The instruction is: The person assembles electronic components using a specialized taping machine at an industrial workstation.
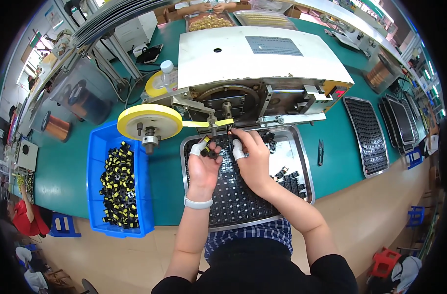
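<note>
My left hand [204, 169], palm up with fingers curled, cradles several small black coil bobbins [212, 153] wrapped in yellow tape. Its thumb wears a white finger cot. Just to its right, my right hand [255, 164] pinches a small copper-coloured coil bobbin [229, 131] at the front of the taping machine [262, 54]; my fingers partly hide it. White covers that thumb too. A strip of yellow tape [196, 124] runs from the tape roll [150, 116] to the machine's head above my hands. Beneath both hands lies a metal tray [306, 171] with rows of black bobbins [238, 201].
A blue bin [147, 201] of taped bobbins stands at left. Black tweezers or snips [321, 153] lie right of the tray. Farther right are a filled tray [365, 137] and stacked trays [397, 122]. Copper wire spools [56, 126] stand at left. Another person's hands [211, 7] are across the table.
</note>
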The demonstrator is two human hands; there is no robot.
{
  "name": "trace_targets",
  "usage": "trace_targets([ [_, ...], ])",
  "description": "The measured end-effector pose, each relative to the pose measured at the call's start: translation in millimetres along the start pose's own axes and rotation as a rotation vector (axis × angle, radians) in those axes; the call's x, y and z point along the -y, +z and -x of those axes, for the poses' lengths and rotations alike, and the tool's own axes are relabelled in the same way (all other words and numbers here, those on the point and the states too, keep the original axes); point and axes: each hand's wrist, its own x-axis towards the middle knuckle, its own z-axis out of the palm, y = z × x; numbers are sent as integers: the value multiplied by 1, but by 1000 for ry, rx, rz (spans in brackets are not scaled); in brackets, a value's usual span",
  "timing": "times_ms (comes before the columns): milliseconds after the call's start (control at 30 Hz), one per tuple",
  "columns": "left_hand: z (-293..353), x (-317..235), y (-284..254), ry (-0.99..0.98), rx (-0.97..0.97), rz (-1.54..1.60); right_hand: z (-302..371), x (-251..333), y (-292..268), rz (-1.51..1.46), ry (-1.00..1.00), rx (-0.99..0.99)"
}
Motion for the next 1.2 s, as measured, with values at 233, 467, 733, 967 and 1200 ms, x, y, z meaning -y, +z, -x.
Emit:
trace_targets([
  [233, 3, -1, 5, 20, -13, -5, 2, -6, 7, 112, -96, -17],
  [467, 2, 0, 2, 41, -9, -37, -4, -21, 12, 105, -215, -35],
  [733, 5, 1, 14, 53, -1, -96, 20, -23, 1, -90, 192, 106],
  [967, -7, 3, -3, -98, 85, -22, 26, -36, -32, -185, 448, 281],
  [1200, -11, 13, 17, -257, 164, -69, 23, -43, -50, -274, 517, 211],
])
